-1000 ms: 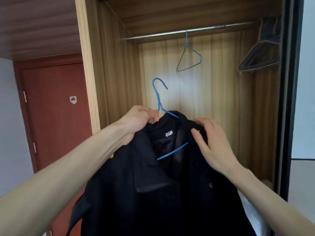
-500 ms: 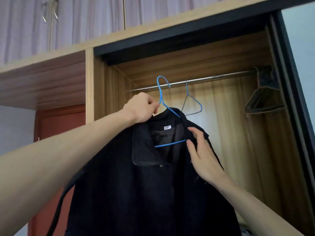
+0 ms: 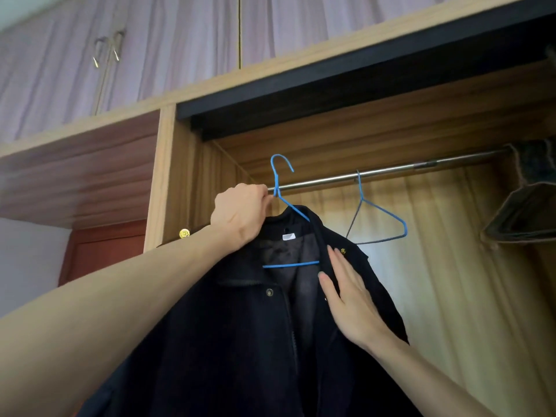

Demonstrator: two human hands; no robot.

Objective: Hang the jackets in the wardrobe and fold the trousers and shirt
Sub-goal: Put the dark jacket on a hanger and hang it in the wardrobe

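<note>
Left hand curled tight around the neck of a blue wire hanger, just under the hook, fingers wrapped round the wire and the collar edge below. Hook raised in front of the metal rail, its tip above the bar; whether it touches the bar, cannot tell. Dark jacket draped over that hanger, collar up, white label visible inside the neck, front hanging open with the hanger's lower bar showing across the gap. Right hand laid flat on the jacket's right front panel, fingers straight and together, pressing the cloth, gripping nothing. Further right on the rail, a second blue hanger, bare, hanging well apart from the jacket's hook. At the far right end, a cluster of dark hangers bunched together. All inside the open wooden wardrobe, upper cupboard doors overhead with metal handles.
</note>
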